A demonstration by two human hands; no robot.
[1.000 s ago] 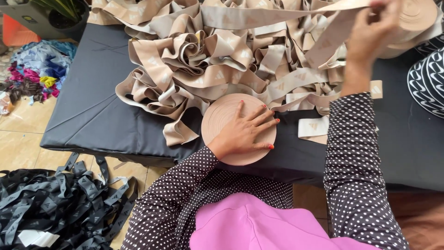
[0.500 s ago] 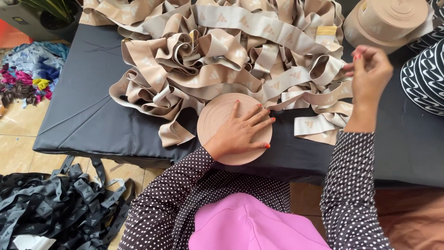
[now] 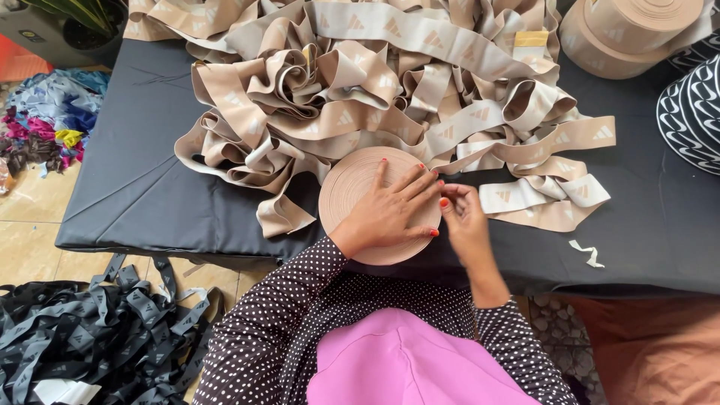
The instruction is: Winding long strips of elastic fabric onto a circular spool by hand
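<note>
1. The left hand (image 3: 390, 214) lies flat with fingers spread on top of a wound beige roll (image 3: 379, 204) of elastic band. The roll rests on its flat face at the near edge of the dark padded tabletop (image 3: 150, 202), just in front of the person's chest.

2. The right hand (image 3: 463, 225) sits just beside the roll's right rim, touching or nearly touching the left fingertips. Its fingers are pressed together as if pinching the band where it leaves the roll; the pinch itself is too small to make out for certain.

3. The key relation: the loose band runs away from the roll to the right and up, toward the folded strip ends (image 3: 551, 199) and then into the big tangled heap of beige band (image 3: 360, 82) behind the roll. So the feed comes from the right-hand side, and the right hand is the nearer one to it.

4. The roll's axis points straight up; the band meets its rim edge-on.

5. Well apart: more finished beige rolls (image 3: 634, 34) at the far right corner, a black-and-white patterned roll (image 3: 694, 112) at the right edge, a small scrap (image 3: 586, 253) on the tabletop, black straps (image 3: 82, 337) and coloured cloth scraps (image 3: 45, 120) on the floor.
</note>
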